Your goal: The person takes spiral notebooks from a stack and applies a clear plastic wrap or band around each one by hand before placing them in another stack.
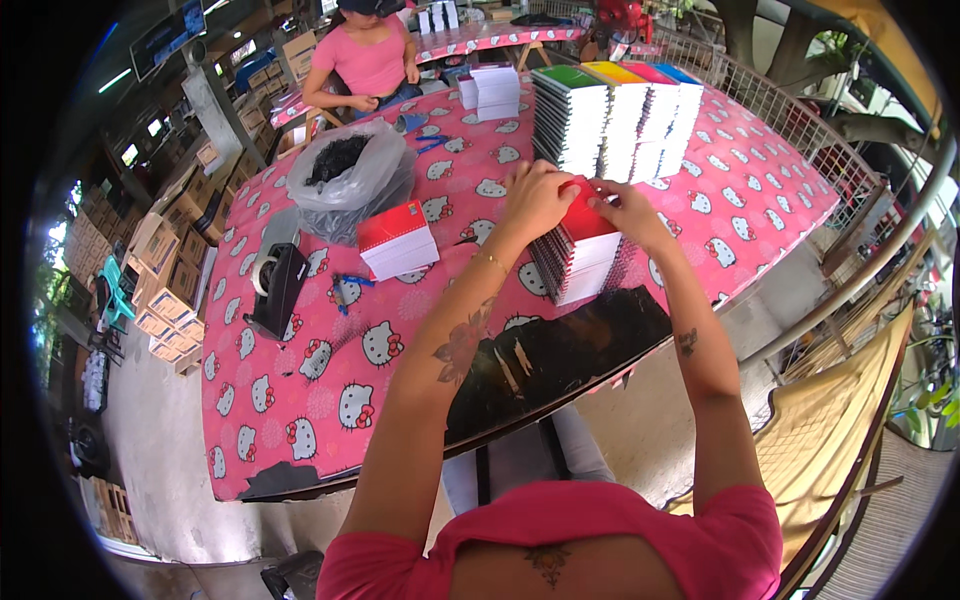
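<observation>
A stack of spiral notebooks (575, 268) with red covers stands near the table's front edge, in front of me. My left hand (538, 200) is closed on the stack's far left side, fingers bent over the edge of the top red notebook (588, 222). At the right edge of that same notebook, my right hand (630, 214) grips with thumb and fingers; some fingertips are hidden. Just beyond my hands rise tall piles of spiral notebooks (568, 122) with green, yellow, red and blue covers. Left of my left forearm sits a shorter red-topped stack (398, 242).
A plastic bag (355, 190) with black bits stands at the left, near a black tape dispenser (280, 290) and blue-handled pliers (350, 285). White pads (493, 95) sit farther back. Across the pink patterned table (330, 400) is another person (365, 58). Cardboard boxes (170, 270) line the left.
</observation>
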Motion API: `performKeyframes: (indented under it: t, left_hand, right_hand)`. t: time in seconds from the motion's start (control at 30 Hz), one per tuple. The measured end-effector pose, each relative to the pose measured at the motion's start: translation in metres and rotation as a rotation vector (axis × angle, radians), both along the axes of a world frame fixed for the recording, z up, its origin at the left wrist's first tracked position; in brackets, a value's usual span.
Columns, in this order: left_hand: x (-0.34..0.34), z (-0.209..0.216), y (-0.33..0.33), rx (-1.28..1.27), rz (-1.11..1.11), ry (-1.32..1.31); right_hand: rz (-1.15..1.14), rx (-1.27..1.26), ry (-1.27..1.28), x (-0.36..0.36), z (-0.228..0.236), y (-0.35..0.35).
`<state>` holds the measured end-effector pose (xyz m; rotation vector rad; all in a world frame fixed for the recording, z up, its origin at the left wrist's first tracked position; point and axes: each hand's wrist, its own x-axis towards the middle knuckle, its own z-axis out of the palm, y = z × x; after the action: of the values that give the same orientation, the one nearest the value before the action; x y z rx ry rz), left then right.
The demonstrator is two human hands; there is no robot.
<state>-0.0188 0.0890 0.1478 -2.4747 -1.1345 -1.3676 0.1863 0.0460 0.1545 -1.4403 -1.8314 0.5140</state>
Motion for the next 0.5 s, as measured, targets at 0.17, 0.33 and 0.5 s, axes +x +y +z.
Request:
performKeyframes:
  t: [0.17,0.33,0.5]
  left_hand:
    - [-0.062,-0.005,-0.007,0.127,0.062,-0.324]
    - [-0.251,-0.051,-0.015,-0.015,0.302,0.087]
    - [-0.255,-0.060,-0.029,0.050,0.264,0.310]
  right_hand:
    - [-0.251,0.298,0.121,0.001,0.017,-0.033]
    - [-0.141,0.472,0.426,-0.019,0.042,-0.111]
    - [0.326,0.449,0.320,-0.094,0.007,-0.132]
